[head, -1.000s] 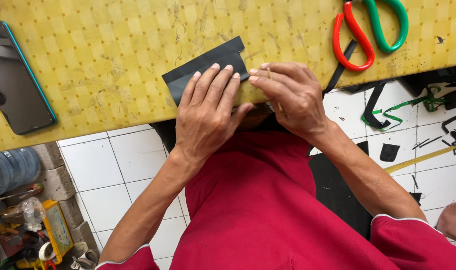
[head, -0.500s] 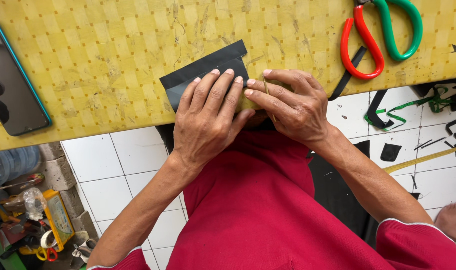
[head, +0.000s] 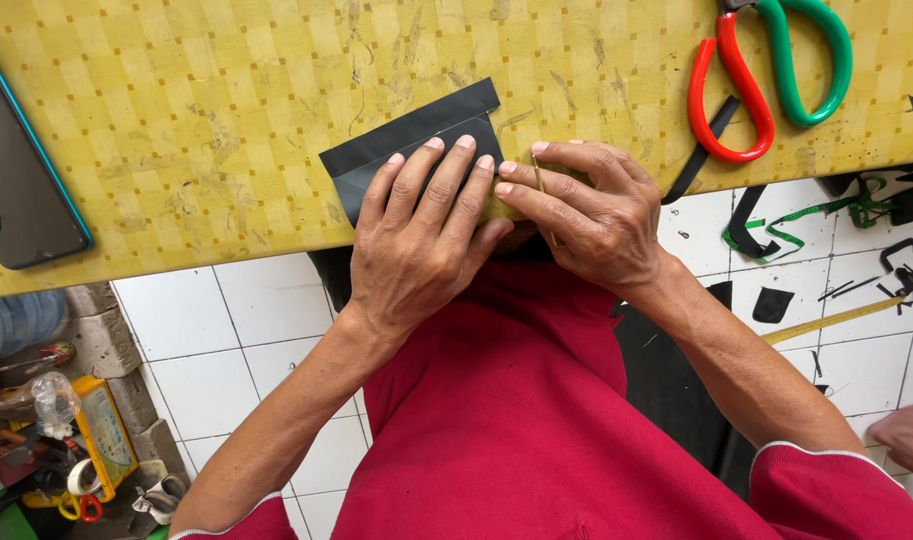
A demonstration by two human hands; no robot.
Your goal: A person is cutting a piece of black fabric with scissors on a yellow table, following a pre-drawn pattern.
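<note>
A black folded sheet (head: pixel 402 150) lies at the near edge of the yellow checked table (head: pixel 207 130). My left hand (head: pixel 417 240) lies flat on it, fingers together, pressing its right part down against the table edge. My right hand (head: pixel 592 215) is beside it, fingertips touching the left fingertips at the sheet's right end. A thin pale stick (head: pixel 543 195) is pinched between the right fingers. The near edge of the sheet is hidden under both hands.
Scissors (head: pixel 767 75) with one red and one green handle lie at the table's right, a black strip (head: pixel 702 150) beside them. A dark phone (head: pixel 22 185) lies at the left. Black scraps (head: pixel 772 305) and a yellow tape (head: pixel 837 318) litter the white tiled floor; clutter (head: pixel 67 440) sits bottom left.
Both hands stay on the black sheet. The right fingertips have closed in on the left fingertips. The view has shifted slightly.
</note>
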